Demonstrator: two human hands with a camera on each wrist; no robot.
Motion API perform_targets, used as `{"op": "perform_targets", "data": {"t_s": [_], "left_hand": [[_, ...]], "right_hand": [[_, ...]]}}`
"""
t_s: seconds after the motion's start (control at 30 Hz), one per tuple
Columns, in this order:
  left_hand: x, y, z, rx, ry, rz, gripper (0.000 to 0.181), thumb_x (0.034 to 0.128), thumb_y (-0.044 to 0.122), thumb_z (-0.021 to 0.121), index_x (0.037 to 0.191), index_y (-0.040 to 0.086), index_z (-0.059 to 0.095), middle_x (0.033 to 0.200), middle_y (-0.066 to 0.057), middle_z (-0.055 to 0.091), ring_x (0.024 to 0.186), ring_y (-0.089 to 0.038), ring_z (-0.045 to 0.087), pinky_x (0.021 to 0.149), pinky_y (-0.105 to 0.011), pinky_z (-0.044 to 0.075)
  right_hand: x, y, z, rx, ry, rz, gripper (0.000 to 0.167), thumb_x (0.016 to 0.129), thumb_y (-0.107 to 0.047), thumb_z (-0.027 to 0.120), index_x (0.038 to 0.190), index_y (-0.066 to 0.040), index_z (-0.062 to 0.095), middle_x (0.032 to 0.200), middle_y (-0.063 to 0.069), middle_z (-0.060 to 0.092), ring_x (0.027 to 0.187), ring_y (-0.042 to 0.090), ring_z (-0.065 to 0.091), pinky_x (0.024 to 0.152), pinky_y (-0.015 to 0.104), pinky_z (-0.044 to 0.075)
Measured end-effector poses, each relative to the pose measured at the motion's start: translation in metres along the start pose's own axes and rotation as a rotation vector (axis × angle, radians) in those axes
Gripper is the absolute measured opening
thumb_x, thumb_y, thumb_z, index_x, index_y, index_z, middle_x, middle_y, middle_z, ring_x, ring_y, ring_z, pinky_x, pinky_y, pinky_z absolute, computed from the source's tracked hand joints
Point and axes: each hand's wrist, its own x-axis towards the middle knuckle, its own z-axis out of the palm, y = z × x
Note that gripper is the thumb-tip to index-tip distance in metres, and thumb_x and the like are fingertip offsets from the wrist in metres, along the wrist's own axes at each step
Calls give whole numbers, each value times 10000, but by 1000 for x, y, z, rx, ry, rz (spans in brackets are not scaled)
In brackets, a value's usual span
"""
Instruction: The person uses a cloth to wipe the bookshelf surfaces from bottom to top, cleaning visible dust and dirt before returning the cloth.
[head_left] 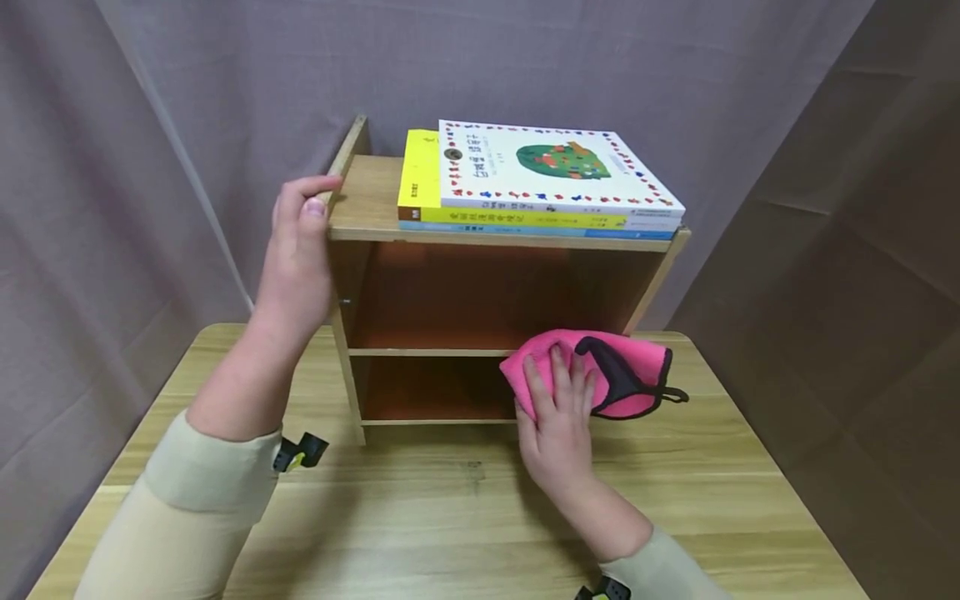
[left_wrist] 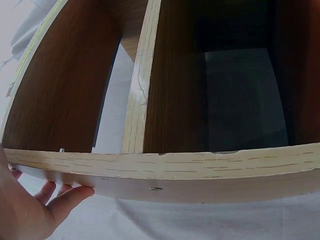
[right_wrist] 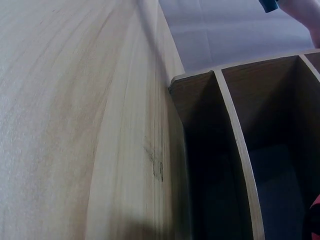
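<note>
A small wooden bookshelf (head_left: 433,353) stands on the table. My left hand (head_left: 296,250) grips the upper front of its left side panel, with the thumb and index finger at the top edge. In the left wrist view, fingers (left_wrist: 70,200) of that hand lie along the panel's outer face. At the lower right front, my right hand (head_left: 558,433) holds a pink cloth (head_left: 630,350) with black trim and a loop; its fingers spread over the cloth. The cloth hides part of the shelf's right side. Only a sliver of it shows in the right wrist view.
On the top board lie stacked books: a white one (head_left: 555,167) above a yellow one (head_left: 420,171), with blue spines beneath. The wooden table (head_left: 420,517) extends in front of the bookshelf. Grey curtain (head_left: 300,75) hangs behind, and a brown cloth wall (head_left: 847,250) is at right.
</note>
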Motion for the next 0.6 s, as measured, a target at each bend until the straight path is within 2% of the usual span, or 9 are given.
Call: {"op": "perform_targets", "data": {"t_s": [0.2,0.6], "left_hand": [[-1,2,-1,7,6,3,461,1034,377,318,1351,110,519,1354,-66,464,1253,-171,415,1059,-333,297],[0,1,1,0,-7,-21,464,1034,379,311,1358,115,512,1375,-65,455,1254,-182,411,1066,-355,298]], "right_hand": [[4,-5,-3,-5,-50,-19,478,1061,-361,374,1521,-234,394,1612,82,252,1495,364,104,1139,670,32],[11,-13,1,-58,-54,-113,463,1046,-362,389,1469,-188,461,1577,119,322,1463,409,198,1103,718,104]]}}
